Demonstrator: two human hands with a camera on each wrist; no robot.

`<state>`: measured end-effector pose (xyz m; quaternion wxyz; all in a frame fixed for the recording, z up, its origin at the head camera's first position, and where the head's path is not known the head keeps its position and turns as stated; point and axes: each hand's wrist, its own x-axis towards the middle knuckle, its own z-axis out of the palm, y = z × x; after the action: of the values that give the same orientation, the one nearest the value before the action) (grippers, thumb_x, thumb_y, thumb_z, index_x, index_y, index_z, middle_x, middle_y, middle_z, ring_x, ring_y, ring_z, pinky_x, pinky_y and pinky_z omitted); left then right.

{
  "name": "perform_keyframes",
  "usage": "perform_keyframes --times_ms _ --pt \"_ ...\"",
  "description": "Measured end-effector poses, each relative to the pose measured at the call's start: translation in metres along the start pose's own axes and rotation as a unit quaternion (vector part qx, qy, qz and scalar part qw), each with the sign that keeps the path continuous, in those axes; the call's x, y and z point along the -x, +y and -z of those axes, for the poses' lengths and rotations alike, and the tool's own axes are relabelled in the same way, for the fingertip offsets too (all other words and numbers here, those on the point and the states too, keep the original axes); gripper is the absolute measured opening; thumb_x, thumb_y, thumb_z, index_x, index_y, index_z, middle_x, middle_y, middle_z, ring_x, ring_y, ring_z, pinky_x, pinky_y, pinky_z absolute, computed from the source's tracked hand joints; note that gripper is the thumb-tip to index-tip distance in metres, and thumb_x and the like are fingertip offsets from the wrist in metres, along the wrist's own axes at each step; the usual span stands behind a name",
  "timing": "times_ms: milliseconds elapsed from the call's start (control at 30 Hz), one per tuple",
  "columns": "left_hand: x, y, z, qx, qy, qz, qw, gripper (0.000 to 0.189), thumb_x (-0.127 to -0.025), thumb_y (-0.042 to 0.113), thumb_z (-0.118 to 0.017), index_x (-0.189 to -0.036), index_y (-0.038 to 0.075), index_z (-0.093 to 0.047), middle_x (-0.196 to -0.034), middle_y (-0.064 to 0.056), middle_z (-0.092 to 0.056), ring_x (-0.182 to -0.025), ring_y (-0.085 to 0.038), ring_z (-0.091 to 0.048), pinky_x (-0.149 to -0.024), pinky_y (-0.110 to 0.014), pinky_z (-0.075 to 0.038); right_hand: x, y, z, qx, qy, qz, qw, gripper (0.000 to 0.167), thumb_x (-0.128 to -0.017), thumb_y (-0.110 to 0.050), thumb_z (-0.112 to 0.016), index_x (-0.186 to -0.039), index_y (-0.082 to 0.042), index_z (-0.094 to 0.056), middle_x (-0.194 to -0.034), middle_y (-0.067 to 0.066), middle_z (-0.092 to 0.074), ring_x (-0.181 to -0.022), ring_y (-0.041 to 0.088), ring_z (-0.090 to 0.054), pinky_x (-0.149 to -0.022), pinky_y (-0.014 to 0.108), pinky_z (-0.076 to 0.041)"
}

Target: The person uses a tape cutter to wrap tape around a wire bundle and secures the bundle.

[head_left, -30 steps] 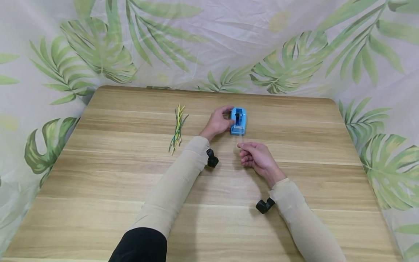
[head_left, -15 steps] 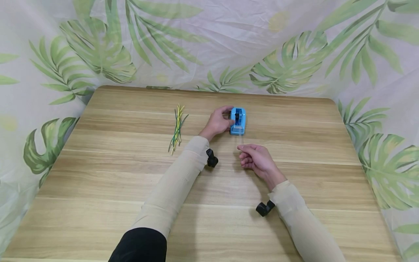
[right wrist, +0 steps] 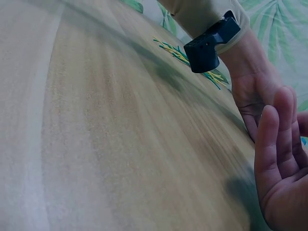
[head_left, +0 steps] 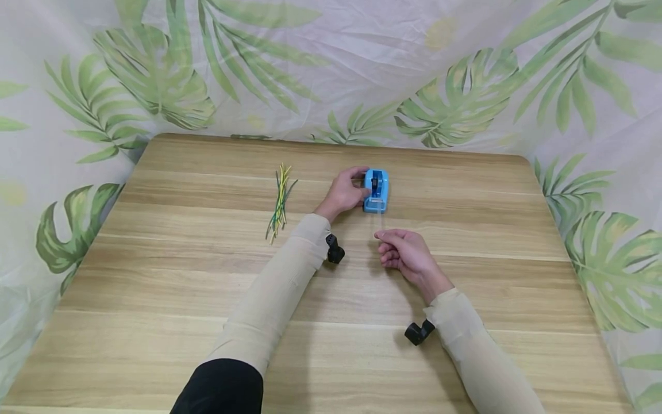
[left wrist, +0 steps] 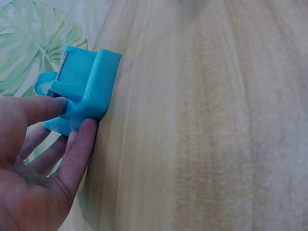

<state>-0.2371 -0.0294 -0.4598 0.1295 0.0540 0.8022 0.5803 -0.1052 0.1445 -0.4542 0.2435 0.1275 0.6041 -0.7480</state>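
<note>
A blue tape dispenser (head_left: 381,205) stands on the table, toward its far edge. My left hand (head_left: 343,192) grips it from the left; in the left wrist view the thumb lies against its side and the other fingers (left wrist: 83,149) reach low around it. The serrated cutter (left wrist: 62,66) shows there too. From the dispenser's near end a strip of clear tape (head_left: 381,221) runs toward me. My right hand (head_left: 408,253) pinches the strip's free end between thumb and forefinger. In the right wrist view the right hand (right wrist: 284,168) hides the tape and most of the dispenser.
Left of the dispenser lies a loose bundle of yellow and green twist ties (head_left: 280,204). Everything rests on a wood-grain table (head_left: 351,345), and a leaf-print cloth (head_left: 362,69) hangs behind it. Black wrist cameras (head_left: 335,250) stick out from both sleeves.
My right hand has drawn back slightly toward me, and the tape strip looks a little longer. The left hand and the dispenser stay in place.
</note>
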Motion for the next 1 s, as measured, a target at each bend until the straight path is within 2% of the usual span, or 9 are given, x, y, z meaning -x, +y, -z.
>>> perform_keyframes --times_ms 1000 --pt "0.000 0.000 0.000 0.001 0.001 -0.001 1.0000 0.057 -0.094 0.000 -0.068 -0.147 0.011 -0.050 -0.139 -0.012 -0.054 -0.095 -0.021 -0.063 -0.070 -0.031 -0.058 0.012 0.002 -0.002 0.001 -0.008 0.010 0.9999 0.038 -0.103 -0.013 -0.056 -0.129 0.014 -0.053 -0.069 0.001 -0.065 -0.055 0.010 -0.061 -0.056 0.025 -0.055"
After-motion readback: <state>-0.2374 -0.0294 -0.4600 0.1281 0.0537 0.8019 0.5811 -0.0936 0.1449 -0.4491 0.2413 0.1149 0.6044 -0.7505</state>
